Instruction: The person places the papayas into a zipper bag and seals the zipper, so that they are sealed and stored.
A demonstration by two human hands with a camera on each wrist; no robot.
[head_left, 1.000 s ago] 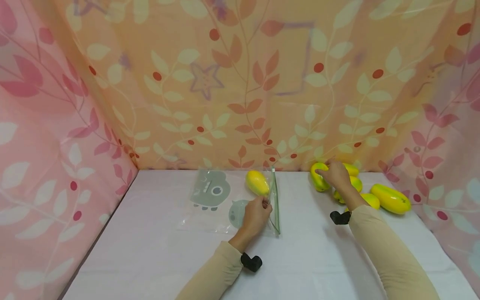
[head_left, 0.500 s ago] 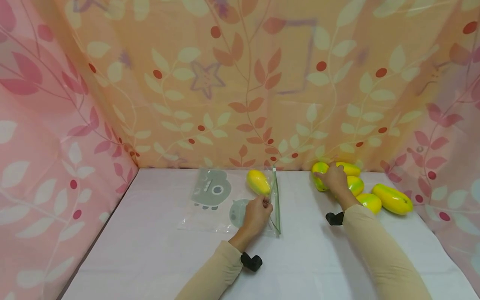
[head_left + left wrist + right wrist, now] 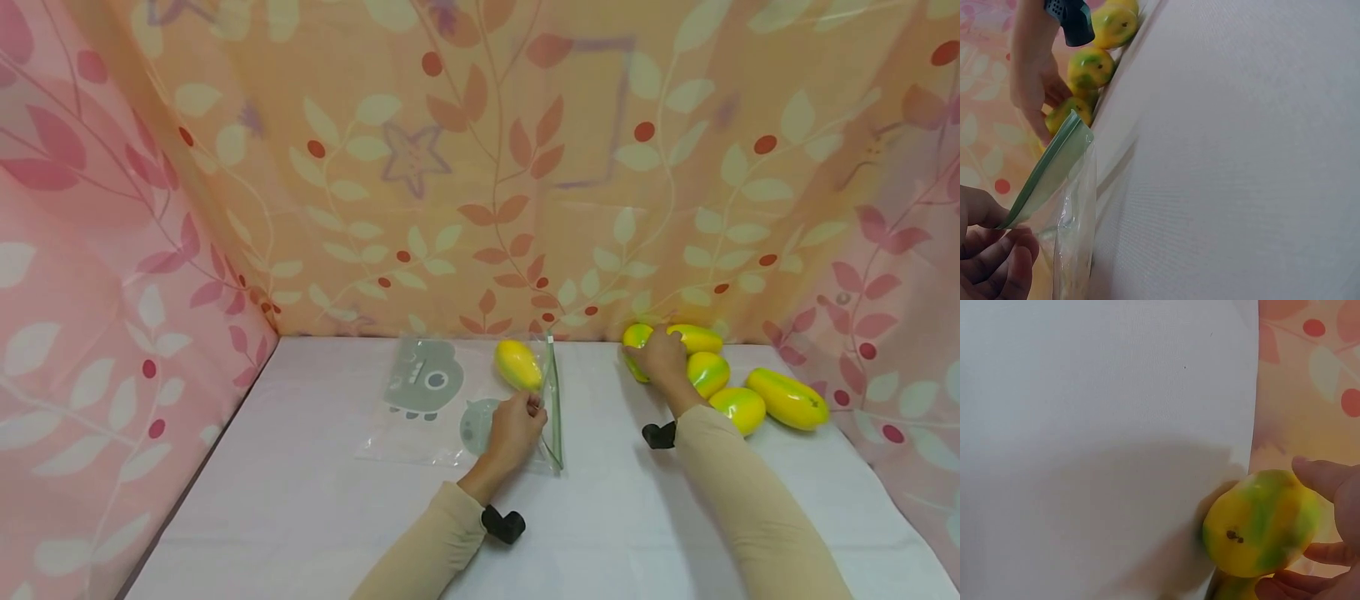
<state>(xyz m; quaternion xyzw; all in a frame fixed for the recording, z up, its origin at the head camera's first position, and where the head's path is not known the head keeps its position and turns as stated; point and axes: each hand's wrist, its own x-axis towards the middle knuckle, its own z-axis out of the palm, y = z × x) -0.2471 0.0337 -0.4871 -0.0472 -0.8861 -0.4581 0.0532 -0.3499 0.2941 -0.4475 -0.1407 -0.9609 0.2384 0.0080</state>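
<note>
Your left hand (image 3: 513, 429) pinched the green-edged mouth of the clear bag (image 3: 423, 379) (printed with grey cartoon creatures), one yellow fruit (image 3: 517, 363) within its outline; your right hand (image 3: 666, 362), fingers curled, gripped a yellow-green fruit (image 3: 637, 336) near the table's (image 3: 285, 500) back edge, beside four others (image 3: 708, 373).

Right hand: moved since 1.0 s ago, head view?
Yes: the right hand has shifted slightly left, judged against the patterned backdrop.

From here I make out a curtained booth (image 3: 555, 250): orange leaf-printed backdrop sheet (image 3: 360, 217), pink leaf-printed side sheets (image 3: 97, 333), flat white table (image 3: 285, 517).
</note>
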